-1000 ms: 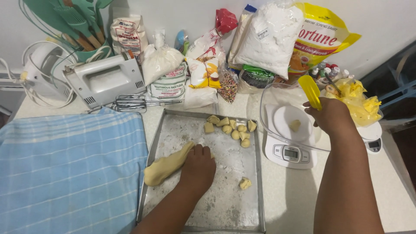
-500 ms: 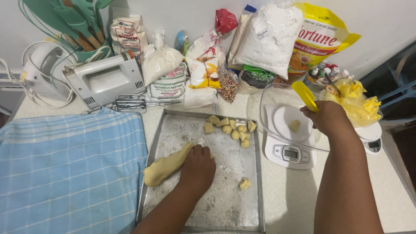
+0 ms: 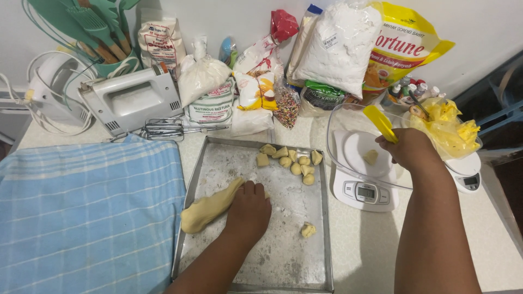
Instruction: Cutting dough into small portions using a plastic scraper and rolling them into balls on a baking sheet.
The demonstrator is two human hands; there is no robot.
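Pale yellow dough log lies on the floured metal tray, its long axis running down-left from our left hand, which presses its upper end, fingers curled. Our right hand, well apart, grips a yellow scraper over the clear bowl on the kitchen scale, where one small dough piece sits.

The lower half of the metal tray lies mostly bare, broken only by one small dough lump. A cluster of dough pieces crowds its far edge. Flour bags and a hand mixer wall off the back of the bench; a blue striped cloth covers the left side.
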